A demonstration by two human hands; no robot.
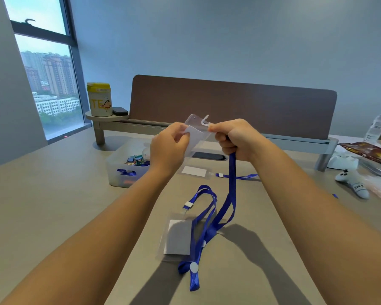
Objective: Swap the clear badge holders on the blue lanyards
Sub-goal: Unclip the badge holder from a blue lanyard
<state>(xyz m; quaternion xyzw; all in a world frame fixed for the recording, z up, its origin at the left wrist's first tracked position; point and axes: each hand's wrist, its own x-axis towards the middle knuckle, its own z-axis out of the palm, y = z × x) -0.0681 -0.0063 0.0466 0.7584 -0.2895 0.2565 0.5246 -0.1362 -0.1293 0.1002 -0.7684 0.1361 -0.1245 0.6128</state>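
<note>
Pinching clear badge holder between left fingers, right fingers clamping blue lanyard

- clear badge holder held up in both hands: thin transparent plastic, smooth and slightly glossy, with a matt white card inside.
- blue lanyard hanging from it: flat woven cloth ribbon with a faint sheen.
- white clip at its top: smooth plastic.
- second badge holder lying flat: clear soft plastic around a matt white paper card.
- table: matt beige surface, smooth, no shine.
- storage bin: frosted translucent plastic.
- desk screen: brown, matt, looks like felt cloth.
</note>
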